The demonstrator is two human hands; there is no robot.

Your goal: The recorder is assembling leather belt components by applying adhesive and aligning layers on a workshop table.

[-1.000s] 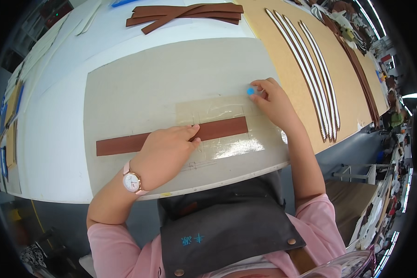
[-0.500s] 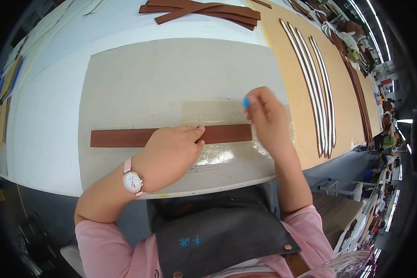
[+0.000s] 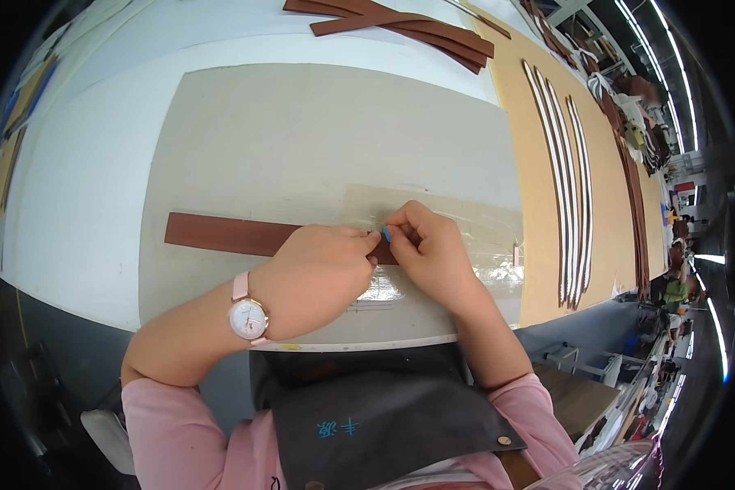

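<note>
A flat brown leather-like strip [image 3: 233, 234] lies across the grey cutting board, tilted slightly down toward the right. My left hand [image 3: 322, 265] rests palm down over its middle, fingers laid on the strip and pressing it to the board. A small blue object [image 3: 386, 233] is pinched between the thumb and fingers of my right hand [image 3: 429, 257]. It sits just above the strip, right beside my left fingertips; its kind is too small to make out. My right hand hides the strip's right end.
Clear tape [image 3: 482, 216] covers part of the grey board [image 3: 245, 131]. More brown strips [image 3: 408, 24] lie piled at the far edge. Several narrow white-faced strips [image 3: 559, 180] lie on the tan board [image 3: 535, 278] at the right, with long brown strips [image 3: 635, 212] beyond them.
My right hand has moved left and down with the blue object, from beyond the strip's right end to beside my left fingertips. The strip now slants; my view has shifted slightly.
</note>
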